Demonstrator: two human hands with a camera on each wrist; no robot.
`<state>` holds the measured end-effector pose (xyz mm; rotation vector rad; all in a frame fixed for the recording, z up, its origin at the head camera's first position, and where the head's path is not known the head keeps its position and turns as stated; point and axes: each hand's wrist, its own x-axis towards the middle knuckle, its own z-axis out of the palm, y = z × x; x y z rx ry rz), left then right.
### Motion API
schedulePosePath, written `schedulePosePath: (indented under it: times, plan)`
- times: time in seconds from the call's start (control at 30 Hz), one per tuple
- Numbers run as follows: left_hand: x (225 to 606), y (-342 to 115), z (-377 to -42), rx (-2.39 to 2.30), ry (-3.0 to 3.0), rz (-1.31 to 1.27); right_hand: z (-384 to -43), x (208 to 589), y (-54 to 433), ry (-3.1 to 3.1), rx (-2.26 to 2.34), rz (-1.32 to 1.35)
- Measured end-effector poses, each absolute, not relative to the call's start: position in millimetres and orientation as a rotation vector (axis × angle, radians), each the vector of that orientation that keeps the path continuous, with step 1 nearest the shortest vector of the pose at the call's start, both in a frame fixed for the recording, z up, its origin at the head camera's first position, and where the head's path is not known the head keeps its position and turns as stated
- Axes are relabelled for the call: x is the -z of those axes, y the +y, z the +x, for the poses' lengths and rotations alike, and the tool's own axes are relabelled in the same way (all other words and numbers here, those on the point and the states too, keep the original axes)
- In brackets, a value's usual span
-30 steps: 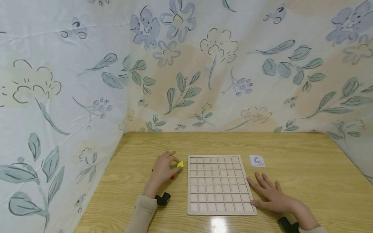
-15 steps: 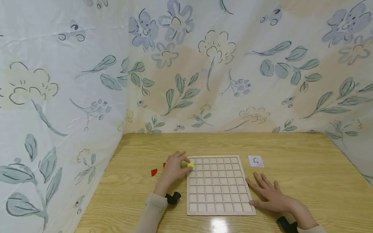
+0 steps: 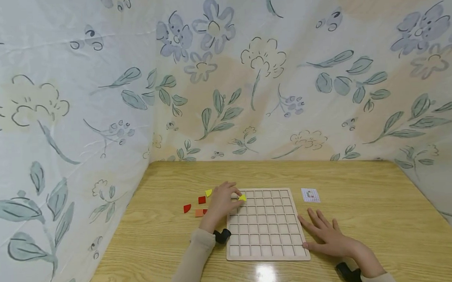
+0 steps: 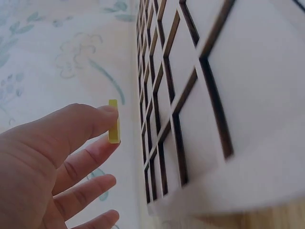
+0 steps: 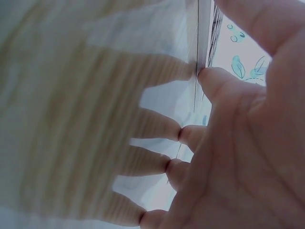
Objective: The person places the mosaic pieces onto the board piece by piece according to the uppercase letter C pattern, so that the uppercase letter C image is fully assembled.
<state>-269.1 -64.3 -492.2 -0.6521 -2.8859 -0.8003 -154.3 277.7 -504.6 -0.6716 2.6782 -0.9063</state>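
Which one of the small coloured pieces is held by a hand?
The yellow piece pinched by the left hand; the other visible pieces lie on the table.

You have one pale wooden grid board (image 3: 274, 239), one small white printed card (image 3: 310, 195), two flat yellow pieces (image 3: 208, 193), one flat orange square (image 3: 199, 213) and three flat red pieces (image 3: 201, 199) in view.
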Motion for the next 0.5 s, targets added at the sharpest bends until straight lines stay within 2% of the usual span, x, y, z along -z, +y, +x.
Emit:
schedulePosePath:
  times: [0.5]
  plan:
    - [500.2,-41.9,-274.3,0.764,-2.953,-0.663,-157.2,506.4,281.5,2.693,0.884,-0.680]
